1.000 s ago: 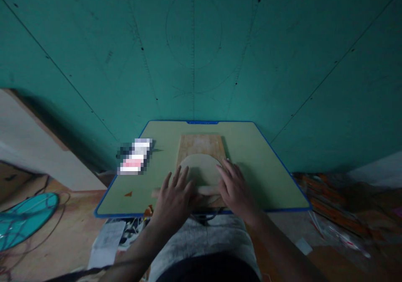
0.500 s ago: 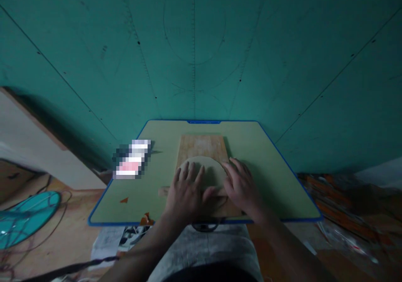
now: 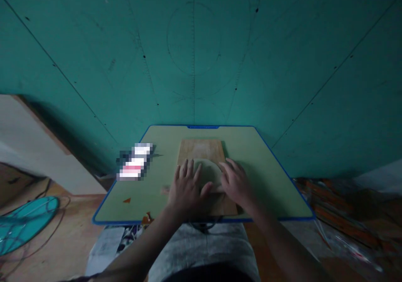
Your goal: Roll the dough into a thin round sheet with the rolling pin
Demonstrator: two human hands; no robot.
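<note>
The left hand (image 3: pixel 187 186) is resting spread-fingered across a rolling pin (image 3: pixel 216 188) over dough (image 3: pixel 209 172); the right hand (image 3: pixel 235 181) is covering the pin's other end, its grip indiscernible.

A turquoise oval (image 3: pixel 37 210) lies on the floor (image 3: pixel 77 219) near a pale panel (image 3: pixel 44 148).

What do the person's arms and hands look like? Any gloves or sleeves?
No gloves! The left hand and right hand are bare, and no sleeve shows along the left forearm or right forearm. I can't make out any rings.
</note>
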